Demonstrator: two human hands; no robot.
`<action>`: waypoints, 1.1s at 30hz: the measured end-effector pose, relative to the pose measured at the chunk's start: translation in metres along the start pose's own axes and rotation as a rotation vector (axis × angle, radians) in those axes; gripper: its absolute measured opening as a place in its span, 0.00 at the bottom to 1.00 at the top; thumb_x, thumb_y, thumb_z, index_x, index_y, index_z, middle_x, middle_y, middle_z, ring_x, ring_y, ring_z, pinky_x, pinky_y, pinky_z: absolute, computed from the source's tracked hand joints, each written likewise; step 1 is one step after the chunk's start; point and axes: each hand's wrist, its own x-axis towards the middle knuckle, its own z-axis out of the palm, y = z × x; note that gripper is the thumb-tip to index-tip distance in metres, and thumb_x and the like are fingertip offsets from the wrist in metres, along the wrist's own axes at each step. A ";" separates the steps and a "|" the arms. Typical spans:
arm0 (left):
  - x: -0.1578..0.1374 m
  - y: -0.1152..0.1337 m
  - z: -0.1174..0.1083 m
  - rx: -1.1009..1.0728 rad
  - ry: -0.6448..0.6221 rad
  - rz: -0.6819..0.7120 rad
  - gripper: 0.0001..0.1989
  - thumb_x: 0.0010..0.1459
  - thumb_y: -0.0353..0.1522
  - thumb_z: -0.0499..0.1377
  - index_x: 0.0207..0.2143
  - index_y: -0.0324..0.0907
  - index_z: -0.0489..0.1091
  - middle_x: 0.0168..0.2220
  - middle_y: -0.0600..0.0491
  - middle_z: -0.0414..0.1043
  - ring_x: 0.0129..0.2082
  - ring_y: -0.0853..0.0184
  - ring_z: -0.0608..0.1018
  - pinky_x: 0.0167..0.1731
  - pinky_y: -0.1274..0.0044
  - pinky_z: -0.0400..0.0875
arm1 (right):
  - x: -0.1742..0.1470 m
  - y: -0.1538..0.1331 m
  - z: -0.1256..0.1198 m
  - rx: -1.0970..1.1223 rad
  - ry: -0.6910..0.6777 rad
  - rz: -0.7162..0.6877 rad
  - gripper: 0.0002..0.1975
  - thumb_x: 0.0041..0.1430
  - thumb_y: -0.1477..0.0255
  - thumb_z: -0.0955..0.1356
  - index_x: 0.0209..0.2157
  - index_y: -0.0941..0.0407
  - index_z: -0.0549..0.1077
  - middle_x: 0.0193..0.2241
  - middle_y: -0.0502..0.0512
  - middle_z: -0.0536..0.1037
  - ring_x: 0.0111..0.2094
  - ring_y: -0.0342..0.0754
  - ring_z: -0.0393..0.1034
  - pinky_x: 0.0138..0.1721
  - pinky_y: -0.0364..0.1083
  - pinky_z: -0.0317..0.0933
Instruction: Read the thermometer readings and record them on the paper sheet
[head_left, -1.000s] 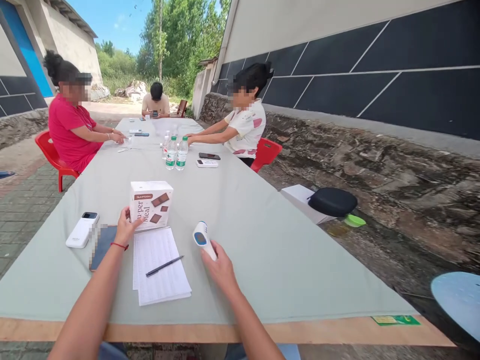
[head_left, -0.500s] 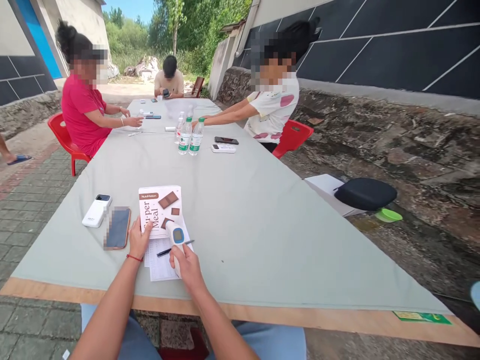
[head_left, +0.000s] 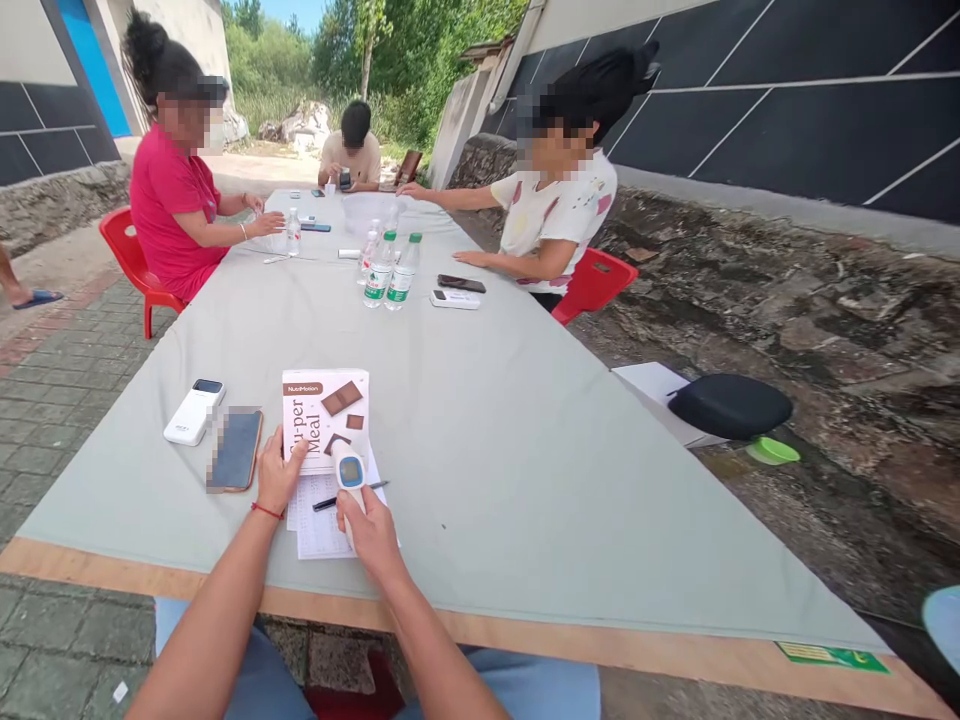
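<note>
My left hand [head_left: 280, 470] grips the lower left corner of a white box [head_left: 325, 415] printed with chocolate pieces and "NutriMotion". In my right hand [head_left: 370, 525] is a white infrared thermometer [head_left: 349, 468], its small blue-framed screen facing me and its head close to the box's lower right edge. Printed paper sheets [head_left: 322, 530] lie under the box and my hands, and a black pen [head_left: 330, 502] rests across them, partly hidden behind the thermometer. Left of the box are a phone [head_left: 235, 450] and a white power bank [head_left: 193, 412].
Water bottles with green caps [head_left: 391, 272] stand mid-table, near another phone [head_left: 460, 284] and a white power bank [head_left: 455, 300]. Two people sit along the sides and one at the far end. A black case [head_left: 729, 405] lies beyond the table's right edge.
The thermometer's head has turned slightly more upright. The person on the right has drawn one arm back onto the table, and a bottle now stands by the person on the left.
</note>
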 end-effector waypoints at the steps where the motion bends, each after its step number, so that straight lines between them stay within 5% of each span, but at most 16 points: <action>1: 0.000 0.000 0.000 -0.002 0.000 -0.001 0.20 0.61 0.46 0.51 0.47 0.43 0.68 0.43 0.47 0.74 0.43 0.58 0.75 0.44 0.70 0.67 | 0.000 0.000 0.000 -0.007 -0.001 -0.004 0.14 0.54 0.58 0.65 0.24 0.54 0.65 0.16 0.44 0.67 0.21 0.43 0.62 0.26 0.43 0.57; 12: 0.001 0.003 -0.001 -0.037 0.014 -0.022 0.20 0.59 0.46 0.53 0.46 0.43 0.68 0.42 0.46 0.75 0.43 0.57 0.75 0.44 0.68 0.67 | -0.005 -0.008 0.000 0.107 -0.061 0.030 0.17 0.54 0.54 0.66 0.27 0.54 0.65 0.17 0.45 0.66 0.20 0.42 0.60 0.24 0.42 0.56; 22: 0.009 0.007 -0.010 -0.204 -0.079 -0.187 0.27 0.48 0.48 0.63 0.46 0.40 0.69 0.45 0.45 0.75 0.45 0.55 0.75 0.45 0.66 0.68 | -0.050 -0.069 -0.021 0.182 -0.119 -0.110 0.18 0.57 0.54 0.64 0.30 0.55 0.67 0.23 0.48 0.67 0.24 0.43 0.60 0.27 0.42 0.56; 27: 0.036 0.012 -0.016 -0.328 -0.083 -0.194 0.31 0.46 0.48 0.65 0.47 0.39 0.68 0.46 0.44 0.74 0.45 0.56 0.76 0.44 0.68 0.70 | -0.072 -0.085 -0.048 0.202 -0.066 -0.219 0.16 0.58 0.55 0.65 0.33 0.55 0.70 0.26 0.51 0.70 0.27 0.45 0.63 0.30 0.44 0.59; 33: 0.089 0.014 0.004 -0.353 -0.077 -0.108 0.29 0.49 0.44 0.65 0.49 0.40 0.64 0.50 0.44 0.72 0.49 0.58 0.74 0.50 0.67 0.68 | -0.085 -0.093 -0.069 0.223 -0.003 -0.285 0.16 0.58 0.56 0.65 0.32 0.55 0.70 0.26 0.52 0.71 0.27 0.45 0.63 0.30 0.45 0.59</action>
